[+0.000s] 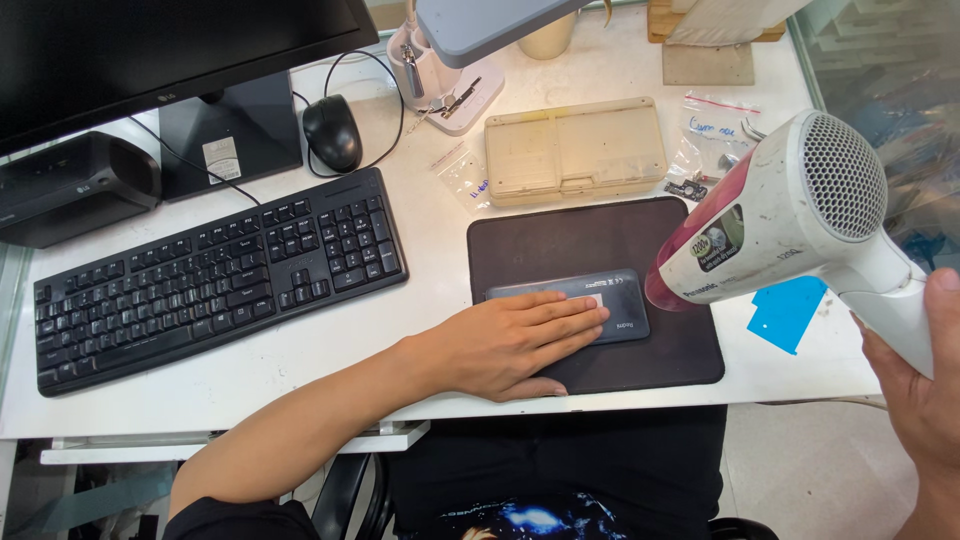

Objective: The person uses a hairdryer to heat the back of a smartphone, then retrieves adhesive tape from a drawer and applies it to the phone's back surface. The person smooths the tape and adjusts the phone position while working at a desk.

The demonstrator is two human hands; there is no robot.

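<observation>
Left hand (520,345) flat, open, pinning slim slick phone (580,300) on mat (600,240); right grip (925,390) closed on light rigid dryer (790,225) handle, nozzle just beside phone.

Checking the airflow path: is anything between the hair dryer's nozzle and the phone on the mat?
Nothing visible. The hair dryer in the right hand points straight at the phone; the left hand rests on the phone's other end.
</observation>
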